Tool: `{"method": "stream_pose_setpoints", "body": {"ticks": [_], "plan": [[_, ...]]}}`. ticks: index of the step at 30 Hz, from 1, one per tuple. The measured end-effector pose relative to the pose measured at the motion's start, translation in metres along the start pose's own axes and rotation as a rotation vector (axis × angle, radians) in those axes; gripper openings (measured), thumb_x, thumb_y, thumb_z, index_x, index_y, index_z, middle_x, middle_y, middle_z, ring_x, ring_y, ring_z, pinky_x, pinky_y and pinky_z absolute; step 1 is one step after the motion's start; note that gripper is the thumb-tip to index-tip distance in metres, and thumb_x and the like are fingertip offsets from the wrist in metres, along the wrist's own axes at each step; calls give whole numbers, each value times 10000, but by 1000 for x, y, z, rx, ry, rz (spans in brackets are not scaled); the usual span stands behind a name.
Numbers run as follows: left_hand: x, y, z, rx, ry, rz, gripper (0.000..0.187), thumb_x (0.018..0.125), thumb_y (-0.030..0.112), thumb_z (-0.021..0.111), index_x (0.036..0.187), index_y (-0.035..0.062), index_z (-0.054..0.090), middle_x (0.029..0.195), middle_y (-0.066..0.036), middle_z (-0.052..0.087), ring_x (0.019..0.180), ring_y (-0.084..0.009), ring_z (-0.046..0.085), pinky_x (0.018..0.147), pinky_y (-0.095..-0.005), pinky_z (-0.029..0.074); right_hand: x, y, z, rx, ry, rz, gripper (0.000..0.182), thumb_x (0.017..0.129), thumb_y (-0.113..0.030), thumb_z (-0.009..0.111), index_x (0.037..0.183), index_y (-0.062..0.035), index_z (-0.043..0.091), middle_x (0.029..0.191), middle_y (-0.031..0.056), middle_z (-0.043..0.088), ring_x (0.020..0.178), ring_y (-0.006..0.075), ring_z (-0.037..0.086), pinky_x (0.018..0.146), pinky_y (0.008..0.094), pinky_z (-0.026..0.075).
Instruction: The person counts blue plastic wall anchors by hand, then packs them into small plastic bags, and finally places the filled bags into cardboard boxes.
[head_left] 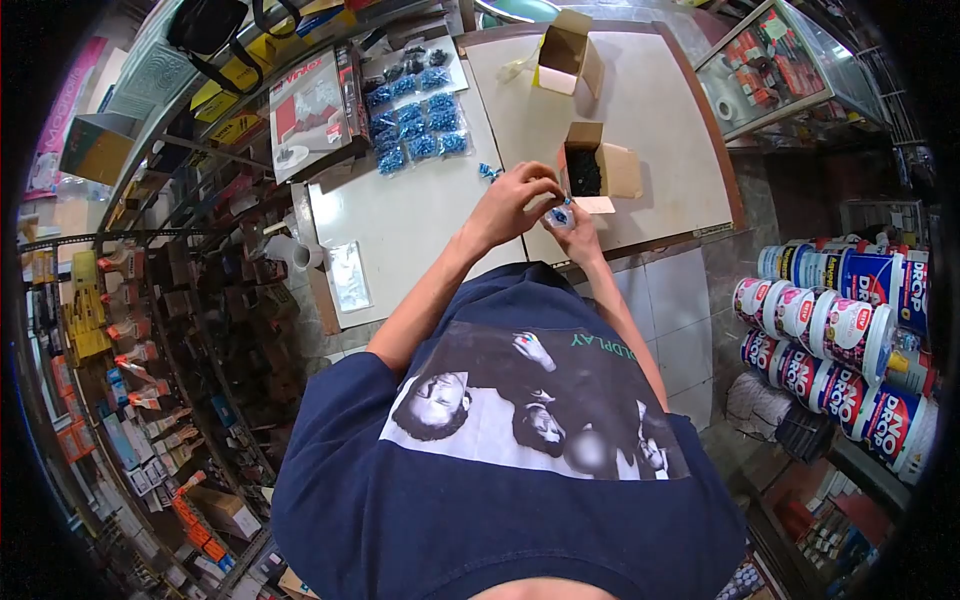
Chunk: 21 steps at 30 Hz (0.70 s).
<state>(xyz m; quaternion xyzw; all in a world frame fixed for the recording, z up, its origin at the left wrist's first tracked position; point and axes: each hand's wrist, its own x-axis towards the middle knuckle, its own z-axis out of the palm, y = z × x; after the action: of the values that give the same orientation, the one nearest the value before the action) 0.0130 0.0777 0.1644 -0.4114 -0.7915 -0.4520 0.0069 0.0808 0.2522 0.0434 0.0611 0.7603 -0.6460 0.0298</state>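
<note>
My right hand (577,238) is closed around a small clear plastic bag (558,216) with blue pieces inside. Just above the bag's mouth, the fingers of my left hand (522,203) are bent together in a pinch; what they hold, if anything, is too small to make out. Right beyond my hands, an open cardboard box (583,172) full of small dark pieces lies with its flaps spread. A few loose blue pieces (489,173) rest on the table beside my left hand.
Several filled bags of blue pieces (411,132) lie in rows on the white table (420,215), near a large printed box (315,115). Another open carton (565,58) stands farther back. A flat clear packet (348,276) lies at left. Paint buckets (850,335) are stacked at right; shelves line the left.
</note>
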Motion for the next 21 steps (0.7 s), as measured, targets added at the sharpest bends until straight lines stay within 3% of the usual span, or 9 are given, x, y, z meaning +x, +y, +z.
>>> {"method": "stream_pose_setpoints", "body": {"ticks": [5, 7, 8, 9, 11, 14, 18, 21], "plan": [[-7, -18, 6, -68, 7, -91, 329, 776, 182, 752, 1052, 61, 621, 1052, -112, 596, 966, -267, 601, 805, -362, 509, -5, -11, -4, -97, 63, 6, 444, 762, -172, 738, 1141, 14, 600, 974, 128, 672, 913, 194, 637, 801, 306, 492], [-15, -41, 10, -1, 17, -259, 345, 792, 248, 742, 1055, 61, 621, 1056, -120, 597, 954, -261, 599, 783, -371, 504, -8, -16, -5, -106, 70, -5, 445, 763, -172, 739, 1141, 16, 600, 980, 125, 674, 921, 193, 637, 812, 302, 492], [-24, -66, 19, 59, 25, -289, 386, 773, 284, 747, 1069, 69, 622, 1052, -125, 600, 932, -273, 595, 781, -379, 493, -12, -23, -5, -152, 100, 15, 413, 781, -175, 742, 1129, 5, 613, 996, 97, 677, 922, 154, 633, 816, 286, 494], [-31, -90, 27, 56, 23, -285, 386, 773, 284, 747, 1069, 69, 622, 1052, -125, 600, 932, -273, 595, 781, -379, 493, -14, -27, -6, -197, 130, 34, 381, 799, -179, 745, 1117, -5, 626, 1012, 69, 679, 922, 116, 628, 821, 270, 496], [-46, -128, 42, 198, -48, -434, 381, 751, 257, 742, 1068, 77, 632, 1099, -135, 583, 1067, -316, 544, 883, -415, 476, -14, -18, -9, -190, 134, 17, 381, 797, -178, 746, 1116, -5, 628, 1017, 72, 682, 931, 118, 630, 827, 271, 495], [-66, -161, 61, 322, -58, -468, 377, 743, 234, 743, 1084, 111, 640, 1129, -132, 564, 1072, -322, 533, 892, -423, 475, -16, 8, -14, -175, 154, -9, 373, 796, -171, 744, 1113, -8, 633, 1018, 73, 685, 936, 118, 632, 833, 270, 494], [-74, -160, 68, 448, -100, -497, 317, 743, 194, 725, 1052, 183, 661, 1096, -109, 565, 1019, -307, 547, 855, -418, 487, -24, 5, -21, -207, 185, 18, 357, 799, -152, 739, 1113, -12, 639, 1015, 62, 686, 932, 108, 629, 834, 262, 493], [-78, -162, 71, 466, -115, -507, 211, 787, 168, 673, 997, 154, 666, 1060, -99, 583, 995, -305, 555, 840, -407, 483, -28, 5, -21, -176, 217, 12, 334, 807, -147, 734, 1104, -21, 647, 1011, 56, 686, 929, 103, 626, 831, 262, 492]]}}
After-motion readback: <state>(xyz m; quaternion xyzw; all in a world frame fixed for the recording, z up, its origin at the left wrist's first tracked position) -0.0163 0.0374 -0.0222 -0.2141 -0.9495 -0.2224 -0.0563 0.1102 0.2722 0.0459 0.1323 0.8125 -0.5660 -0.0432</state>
